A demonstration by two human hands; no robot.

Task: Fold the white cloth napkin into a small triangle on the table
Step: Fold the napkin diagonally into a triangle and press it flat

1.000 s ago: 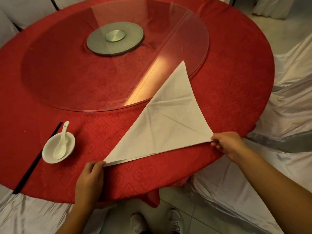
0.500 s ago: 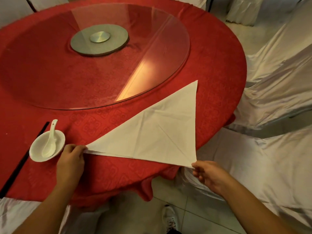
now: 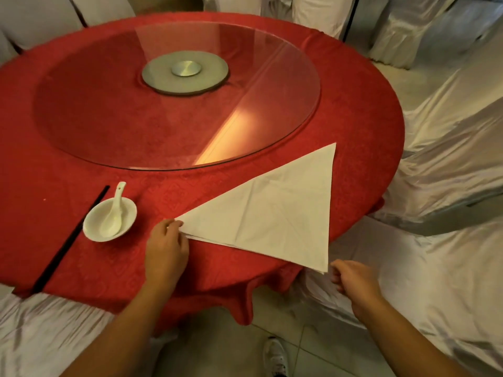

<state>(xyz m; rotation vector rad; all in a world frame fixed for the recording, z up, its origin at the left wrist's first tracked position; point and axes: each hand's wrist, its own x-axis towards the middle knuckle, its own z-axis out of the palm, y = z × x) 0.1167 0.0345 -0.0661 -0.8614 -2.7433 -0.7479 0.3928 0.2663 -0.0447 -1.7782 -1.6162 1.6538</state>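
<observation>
My left hand (image 3: pixel 166 247) rests on the near-left corner of the white cloth napkin (image 3: pixel 275 213), fingertips pressing that point down on the red tablecloth (image 3: pixel 245 126). My right hand (image 3: pixel 351 280) hangs just off the table's edge beside the napkin's near-right corner, fingers loosely curled and, as far as this angle lets me judge, gripping nothing; a sliver of gap seems to separate them from the cloth.

The napkin lies as one large triangle, two layers showing along its long near edge, with its far point close to the rim of the glass turntable (image 3: pixel 299 63) and its near-right tip hanging slightly over the table's edge. It looks light, thin and limp, faintly creased, so I expect it to slide readily on the tablecloth and to sag if lifted by the middle. The corners are the places to take it: pinching both layers at a tip should keep the edges from drifting apart on the next fold.

To the left sit a white bowl (image 3: pixel 128 213) holding a spoon (image 3: pixel 115 210), and black chopsticks (image 3: pixel 70 240).
</observation>
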